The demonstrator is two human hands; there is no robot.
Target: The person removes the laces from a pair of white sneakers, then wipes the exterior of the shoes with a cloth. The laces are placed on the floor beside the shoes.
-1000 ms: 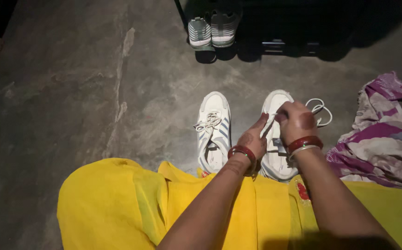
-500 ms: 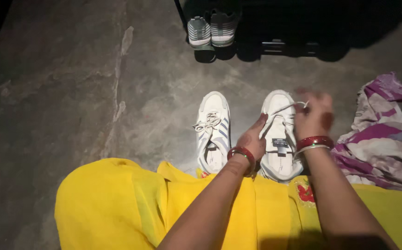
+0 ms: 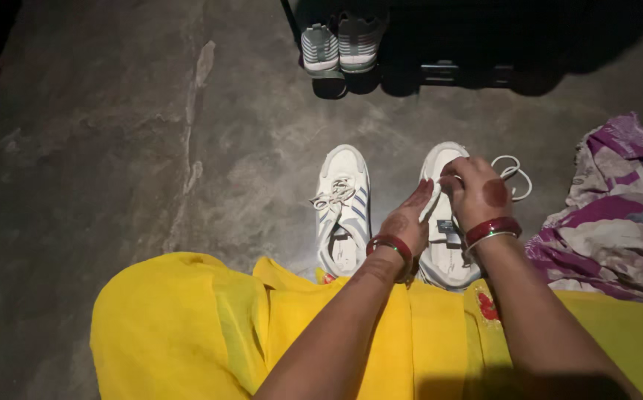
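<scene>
We're down over the right-hand white sneaker (image 3: 444,252) on the grey stone floor (image 3: 114,148), and this looks like the lacing step, somewhere mid-way. Our right hand (image 3: 477,194) sits on top of the shoe's throat, fingers (image 3: 455,174) curled closed around the white lace (image 3: 514,172), which loops out just beyond them to the far side. Our left hand (image 3: 408,222) lies against the shoe's inner flank, fingers (image 3: 419,194) stretched out nearly flat, gripping nothing that we can see, just steadying the upper

The sneaker's long axis runs straight away from us, toe beyond the fingertips, heel tucked back under the wrists beside the yellow cloth (image 3: 188,326) on our lap. Its partner, the laced white sneaker (image 3: 344,207), lies parallel just outside the left hand, toe the same way

By our reading, the next move calls for slack drawn through evenly, with the left hand keeping the shoe from twisting

Past the fingers, well apart, a grey striped pair (image 3: 338,48) stands at a dark case; a purple patterned cloth (image 3: 607,215) lies off beyond the right wrist
</scene>
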